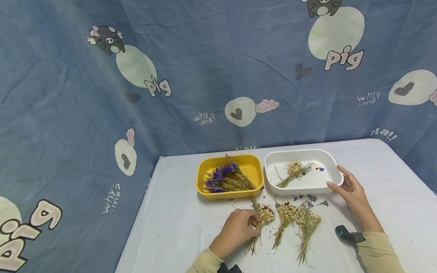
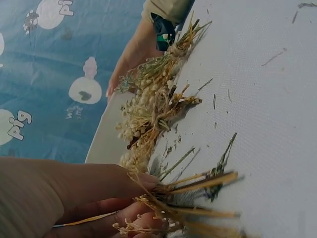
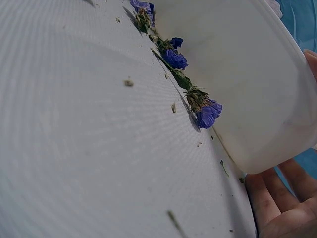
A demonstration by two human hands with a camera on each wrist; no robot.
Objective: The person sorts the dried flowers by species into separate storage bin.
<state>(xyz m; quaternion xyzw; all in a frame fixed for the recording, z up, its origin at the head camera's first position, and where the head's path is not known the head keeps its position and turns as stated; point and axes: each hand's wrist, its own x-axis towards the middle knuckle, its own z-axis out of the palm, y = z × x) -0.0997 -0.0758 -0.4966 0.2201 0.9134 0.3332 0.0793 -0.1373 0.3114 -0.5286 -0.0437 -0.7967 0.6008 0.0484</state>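
Observation:
My left hand (image 1: 237, 227) pinches a small bunch of dried flowers (image 1: 266, 214) with cream heads and a few red bits; its stems (image 2: 213, 178) stick out past the thumb in the left wrist view. To its right lie two more bunches, one short dried bunch (image 1: 285, 214) and one longer dried bunch (image 1: 308, 223), each tied round the stems. At the right end of the white tray (image 1: 300, 190), my right hand (image 1: 351, 191) grips the corner, thumb on the near side and fingers along the end wall. Inside that tray lies a cream dried bunch (image 1: 294, 174).
A yellow tray (image 1: 202, 170) with purple dried flowers (image 1: 222, 176) stands left of the white tray. Loose purple blossoms (image 3: 208, 114) lie along the white tray's near side, with plant crumbs scattered on the white tablecloth (image 1: 170, 220). A blue printed curtain (image 1: 205, 76) hangs behind.

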